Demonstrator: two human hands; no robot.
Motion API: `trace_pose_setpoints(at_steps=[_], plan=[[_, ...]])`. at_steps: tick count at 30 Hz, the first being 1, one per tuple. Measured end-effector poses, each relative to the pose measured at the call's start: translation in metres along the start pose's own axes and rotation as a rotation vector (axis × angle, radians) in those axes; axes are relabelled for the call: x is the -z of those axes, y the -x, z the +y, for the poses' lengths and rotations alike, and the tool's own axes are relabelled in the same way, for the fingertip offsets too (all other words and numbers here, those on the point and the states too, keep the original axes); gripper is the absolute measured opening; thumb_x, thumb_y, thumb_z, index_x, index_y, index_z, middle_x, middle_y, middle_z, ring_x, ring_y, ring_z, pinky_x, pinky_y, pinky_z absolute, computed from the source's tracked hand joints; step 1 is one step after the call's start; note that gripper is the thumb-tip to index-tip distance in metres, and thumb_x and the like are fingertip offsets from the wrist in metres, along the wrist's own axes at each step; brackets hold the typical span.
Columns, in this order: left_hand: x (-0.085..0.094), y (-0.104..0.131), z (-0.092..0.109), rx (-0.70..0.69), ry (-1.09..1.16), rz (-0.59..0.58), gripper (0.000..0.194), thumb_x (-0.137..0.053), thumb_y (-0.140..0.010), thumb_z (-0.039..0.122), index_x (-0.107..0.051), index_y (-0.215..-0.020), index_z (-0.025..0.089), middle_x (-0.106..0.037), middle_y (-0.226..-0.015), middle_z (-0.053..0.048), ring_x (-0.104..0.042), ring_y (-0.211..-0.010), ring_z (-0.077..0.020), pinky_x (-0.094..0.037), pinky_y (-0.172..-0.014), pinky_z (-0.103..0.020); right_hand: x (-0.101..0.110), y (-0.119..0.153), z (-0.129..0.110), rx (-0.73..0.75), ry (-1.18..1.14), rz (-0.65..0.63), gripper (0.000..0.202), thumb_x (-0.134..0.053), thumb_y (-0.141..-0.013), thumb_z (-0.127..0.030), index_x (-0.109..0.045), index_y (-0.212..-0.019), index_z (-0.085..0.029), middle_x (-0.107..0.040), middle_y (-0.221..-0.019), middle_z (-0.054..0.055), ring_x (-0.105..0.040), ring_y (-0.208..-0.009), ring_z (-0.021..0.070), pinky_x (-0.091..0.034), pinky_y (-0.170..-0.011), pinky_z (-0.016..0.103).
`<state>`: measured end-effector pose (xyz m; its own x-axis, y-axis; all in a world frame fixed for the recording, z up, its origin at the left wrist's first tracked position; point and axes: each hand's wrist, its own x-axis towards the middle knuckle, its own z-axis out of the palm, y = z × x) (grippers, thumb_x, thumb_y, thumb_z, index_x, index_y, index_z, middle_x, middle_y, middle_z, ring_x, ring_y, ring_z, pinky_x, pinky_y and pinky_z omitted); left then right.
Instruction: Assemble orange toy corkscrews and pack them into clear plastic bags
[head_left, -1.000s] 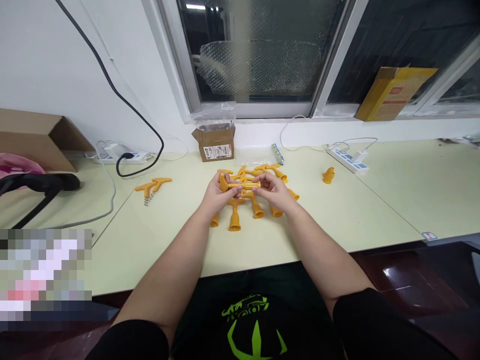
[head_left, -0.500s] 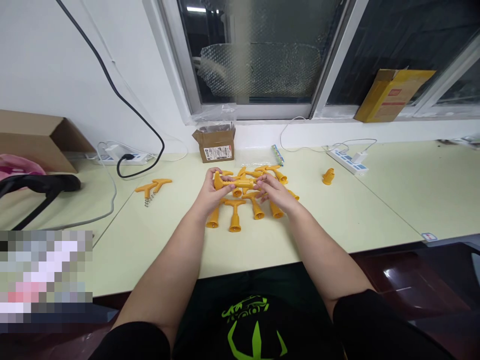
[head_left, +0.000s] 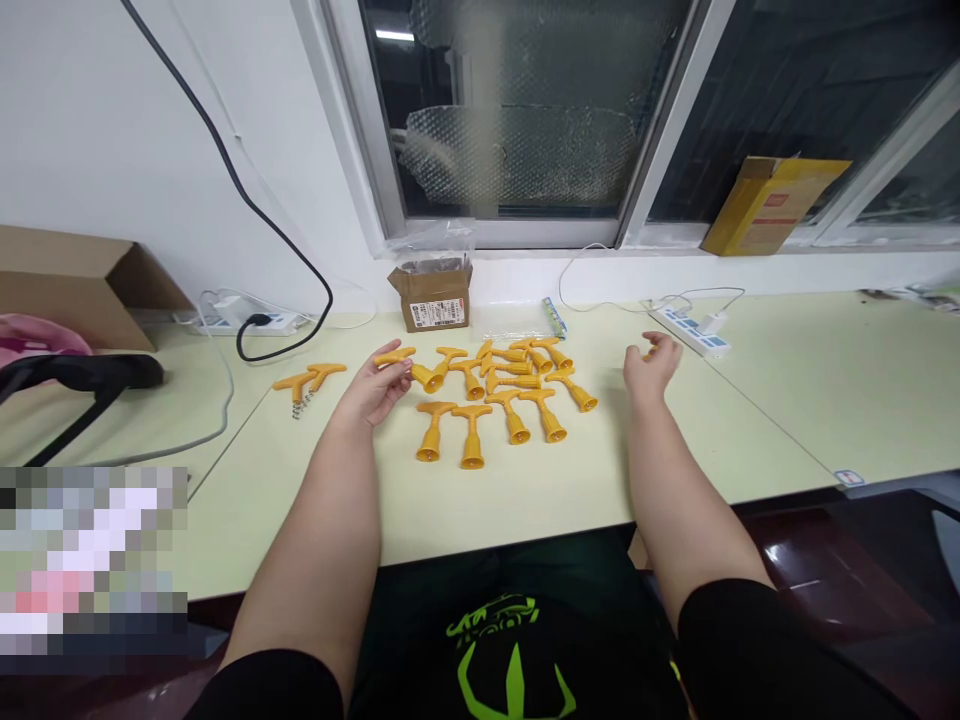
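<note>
My left hand [head_left: 373, 390] holds a yellow T-handled corkscrew [head_left: 425, 376] with a bell-shaped end, tilted to the right at the left edge of the group. Several more yellow corkscrews with bell ends lie in the middle of the table, among them one at the front [head_left: 472, 440]. Over at the right, my right hand [head_left: 651, 372] is closed around a yellow piece [head_left: 654, 349], mostly hidden by the fingers. Two yellow T-handles [head_left: 298, 383] with bare metal spirals lie left of my left hand.
A small brown box [head_left: 435, 295] and a clear plastic bag [head_left: 517, 320] stand behind the group. Power strips [head_left: 686, 328] lie near the wall on both sides. A black strap-like object [head_left: 82, 375] and a large carton [head_left: 67, 270] are at left.
My hands have moved apart. My left hand went left with the corkscrew both hands were at; my right hand went right and closed on the yellow piece lying there.
</note>
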<state>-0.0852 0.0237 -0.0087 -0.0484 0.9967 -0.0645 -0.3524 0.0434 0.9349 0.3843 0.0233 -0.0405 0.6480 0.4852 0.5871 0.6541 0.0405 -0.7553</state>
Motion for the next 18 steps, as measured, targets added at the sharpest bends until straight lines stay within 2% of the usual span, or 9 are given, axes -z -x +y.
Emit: trace_pose_setpoints(at_steps=[2, 4, 6, 8, 10, 12, 15, 18], plan=[[0.005, -0.007, -0.004, 0.000, -0.080, 0.177, 0.062, -0.082, -0.067, 0.011, -0.054, -0.120, 0.022, -0.072, -0.091, -0.003, -0.066, -0.068, -0.0109, -0.049, -0.057, -0.019, 0.004, -0.008, 0.022, -0.014, 0.125, 0.080, 0.040, -0.060, -0.068, -0.020, -0.059, -0.108, -0.019, -0.050, -0.114, 0.011, -0.051, -0.114, 0.0292, -0.038, -0.106, 0.051], [0.011, -0.014, -0.008, -0.021, -0.294, 0.347, 0.064, -0.082, -0.067, 0.015, -0.050, -0.122, 0.022, -0.074, -0.096, -0.005, -0.068, -0.074, -0.0145, -0.050, -0.060, -0.022, 0.008, -0.013, 0.042, -0.059, 0.198, 0.101, 0.041, -0.063, -0.069, -0.021, -0.061, -0.110, -0.019, -0.047, -0.117, 0.013, -0.048, -0.119, 0.0309, -0.034, -0.109, 0.051], [0.018, -0.018, -0.012, -0.035, -0.570, 0.427, 0.059, -0.084, -0.067, 0.020, -0.053, -0.116, 0.022, -0.075, -0.101, -0.007, -0.070, -0.084, -0.0184, -0.053, -0.068, -0.026, 0.011, -0.018, 0.058, -0.107, 0.225, 0.067, 0.038, -0.066, -0.072, -0.023, -0.063, -0.109, -0.021, -0.045, -0.117, 0.012, -0.047, -0.120, 0.0307, -0.034, -0.109, 0.050], [0.022, -0.021, -0.015, -0.021, -0.766, 0.368, 0.050, -0.085, -0.067, 0.025, -0.057, -0.108, 0.020, -0.075, -0.105, -0.008, -0.071, -0.091, -0.0213, -0.055, -0.076, -0.030, 0.014, -0.022, 0.070, -0.140, 0.227, -0.004, 0.033, -0.069, -0.073, -0.026, -0.064, -0.106, -0.023, -0.046, -0.114, 0.010, -0.048, -0.117, 0.0290, -0.035, -0.108, 0.047], [0.022, -0.022, -0.019, 0.007, -0.847, 0.268, 0.045, -0.084, -0.067, 0.026, -0.061, -0.105, 0.019, -0.075, -0.107, -0.009, -0.072, -0.093, -0.0227, -0.056, -0.081, -0.032, 0.015, -0.026, 0.077, -0.159, 0.232, -0.071, 0.029, -0.071, -0.073, -0.028, -0.063, -0.101, -0.024, -0.047, -0.110, 0.009, -0.049, -0.112, 0.0268, -0.037, -0.105, 0.044], [0.019, -0.021, -0.022, 0.005, -0.895, 0.225, 0.046, -0.083, -0.066, 0.027, -0.064, -0.107, 0.018, -0.075, -0.110, -0.010, -0.072, -0.094, -0.0240, -0.056, -0.085, -0.034, 0.015, -0.029, 0.081, -0.171, 0.247, -0.112, 0.028, -0.071, -0.073, -0.028, -0.062, -0.099, -0.025, -0.050, -0.104, 0.008, -0.051, -0.104, 0.0246, -0.039, -0.099, 0.042], [0.010, -0.021, -0.024, -0.064, -1.019, 0.240, 0.045, -0.078, -0.071, 0.033, -0.069, -0.111, 0.015, -0.073, -0.114, -0.013, -0.071, -0.099, -0.0269, -0.054, -0.094, -0.037, 0.014, -0.031, 0.085, -0.198, 0.262, -0.157, 0.030, -0.068, -0.072, -0.024, -0.060, -0.101, -0.025, -0.053, -0.093, 0.004, -0.054, -0.090, 0.0213, -0.043, -0.088, 0.039], [0.007, -0.021, -0.020, -0.185, -1.121, 0.314, 0.038, -0.063, -0.085, 0.038, -0.072, -0.112, 0.013, -0.065, -0.128, -0.019, -0.062, -0.121, -0.0320, -0.045, -0.111, -0.043, 0.013, -0.032, 0.089, -0.225, 0.272, -0.188, 0.033, -0.066, -0.071, -0.023, -0.059, -0.103, -0.025, -0.055, -0.087, 0.001, -0.054, -0.077, 0.0185, -0.044, -0.078, 0.036]])
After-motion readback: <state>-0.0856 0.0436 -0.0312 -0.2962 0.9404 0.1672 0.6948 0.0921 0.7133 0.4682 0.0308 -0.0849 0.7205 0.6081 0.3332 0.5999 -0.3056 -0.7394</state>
